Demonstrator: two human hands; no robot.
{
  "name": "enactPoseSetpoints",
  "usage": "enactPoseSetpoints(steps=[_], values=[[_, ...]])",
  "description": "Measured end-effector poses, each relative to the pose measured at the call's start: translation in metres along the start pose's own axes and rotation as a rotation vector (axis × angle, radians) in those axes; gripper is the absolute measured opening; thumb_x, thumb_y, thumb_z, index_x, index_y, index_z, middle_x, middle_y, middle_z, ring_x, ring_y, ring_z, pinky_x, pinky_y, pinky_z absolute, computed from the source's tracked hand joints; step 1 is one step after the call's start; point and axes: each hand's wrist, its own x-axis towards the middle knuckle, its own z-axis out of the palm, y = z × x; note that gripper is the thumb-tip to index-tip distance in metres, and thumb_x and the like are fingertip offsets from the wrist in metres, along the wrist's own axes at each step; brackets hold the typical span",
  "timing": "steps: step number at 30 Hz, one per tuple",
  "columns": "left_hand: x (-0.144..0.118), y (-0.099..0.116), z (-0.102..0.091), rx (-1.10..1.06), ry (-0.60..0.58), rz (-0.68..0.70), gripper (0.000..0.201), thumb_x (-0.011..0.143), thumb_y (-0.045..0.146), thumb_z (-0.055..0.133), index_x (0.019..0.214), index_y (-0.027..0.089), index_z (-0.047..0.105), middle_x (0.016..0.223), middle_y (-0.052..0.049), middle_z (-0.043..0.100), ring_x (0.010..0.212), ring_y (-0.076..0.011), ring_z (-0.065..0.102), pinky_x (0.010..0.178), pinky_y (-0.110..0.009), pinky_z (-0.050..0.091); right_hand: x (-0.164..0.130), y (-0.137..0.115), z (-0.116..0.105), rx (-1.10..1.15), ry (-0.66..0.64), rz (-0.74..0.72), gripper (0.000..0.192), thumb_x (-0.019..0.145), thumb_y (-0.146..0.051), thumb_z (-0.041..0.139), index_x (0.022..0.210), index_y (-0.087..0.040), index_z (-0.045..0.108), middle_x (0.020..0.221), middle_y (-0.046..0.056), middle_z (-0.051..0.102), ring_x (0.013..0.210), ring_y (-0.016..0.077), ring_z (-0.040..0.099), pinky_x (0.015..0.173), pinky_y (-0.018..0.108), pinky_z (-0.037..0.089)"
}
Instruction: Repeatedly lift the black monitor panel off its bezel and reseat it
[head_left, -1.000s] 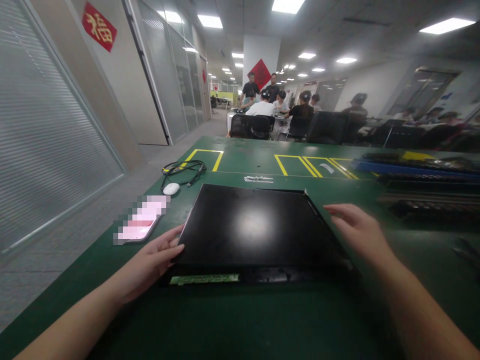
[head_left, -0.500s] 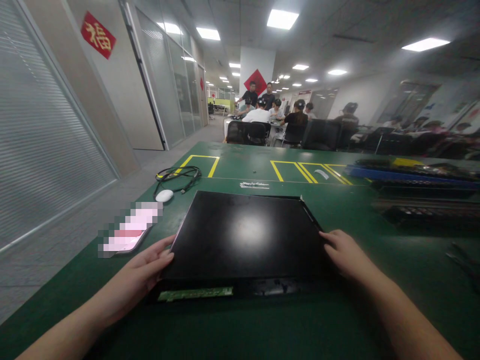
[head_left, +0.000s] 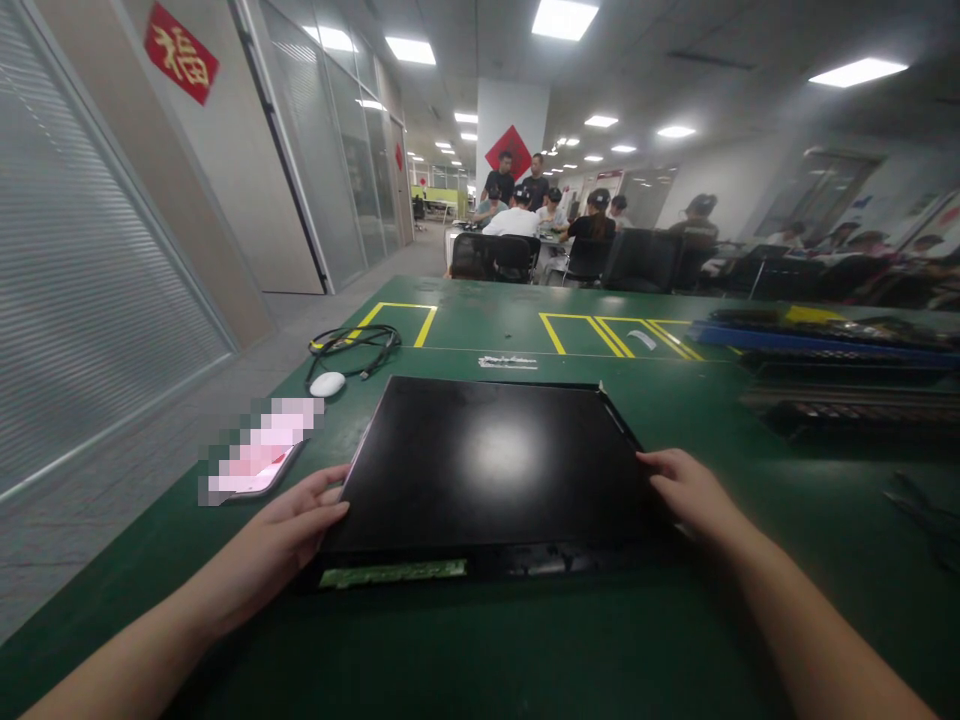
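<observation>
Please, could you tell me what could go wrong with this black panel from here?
The left hand and right hand are at opposite side edges of the black panel, so a grip there might slip during lifting.
The green strip at its near edge looks exposed and could get bumped.
The phone lies near the left hand and might be knocked.

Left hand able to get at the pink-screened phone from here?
Likely yes: only green tabletop shows between the left hand and the phone, though that hand touches the black rectangular panel.
</observation>
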Motion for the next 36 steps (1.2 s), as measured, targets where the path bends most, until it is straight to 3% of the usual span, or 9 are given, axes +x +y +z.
enactPoseSetpoints(steps=[18, 24, 31, 36], values=[[-0.0007, 0.001, 0.0007, 0.001, -0.014, 0.013, 0.074, 0.074, 0.027, 0.083, 0.141, 0.027, 0.051, 0.113, -0.008, 0.077, 0.103, -0.0292, 0.073, 0.079, -0.034, 0.059, -0.0021, -0.003, -0.0011, 0.004, 0.004, -0.006, 0.041, 0.076, -0.013, 0.051, 0.109, -0.019, 0.074, 0.111, 0.009, 0.068, 0.09, 0.0196, 0.066, 0.08, 0.032, 0.054], [0.0008, 0.0008, -0.0008, 0.02, -0.024, 0.018, 0.076, 0.073, 0.032, 0.084, 0.142, 0.028, 0.052, 0.119, -0.007, 0.075, 0.104, -0.0292, 0.072, 0.082, -0.035, 0.059, -0.0025, -0.0054, -0.0022, -0.002, 0.016, -0.024, 0.04, 0.075, -0.012, 0.052, 0.107, -0.019, 0.074, 0.113, 0.008, 0.069, 0.093, 0.0199, 0.066, 0.088, 0.035, 0.052], [0.0009, -0.0002, -0.0012, 0.019, 0.009, 0.011, 0.083, 0.072, 0.036, 0.084, 0.147, 0.03, 0.049, 0.124, -0.006, 0.074, 0.107, -0.0301, 0.071, 0.084, -0.035, 0.058, -0.0039, -0.0074, -0.0045, 0.001, -0.013, 0.016, 0.042, 0.077, -0.015, 0.051, 0.113, -0.018, 0.073, 0.111, 0.01, 0.068, 0.085, 0.0207, 0.067, 0.075, 0.034, 0.055], [0.0013, -0.0004, -0.0001, 0.039, 0.023, 0.018, 0.087, 0.071, 0.036, 0.083, 0.149, 0.029, 0.045, 0.131, -0.008, 0.07, 0.107, -0.0308, 0.071, 0.085, -0.035, 0.058, -0.0008, -0.0027, -0.002, -0.008, 0.012, -0.024, 0.039, 0.076, -0.013, 0.052, 0.108, -0.019, 0.074, 0.11, 0.008, 0.068, 0.092, 0.0195, 0.066, 0.084, 0.033, 0.052]])
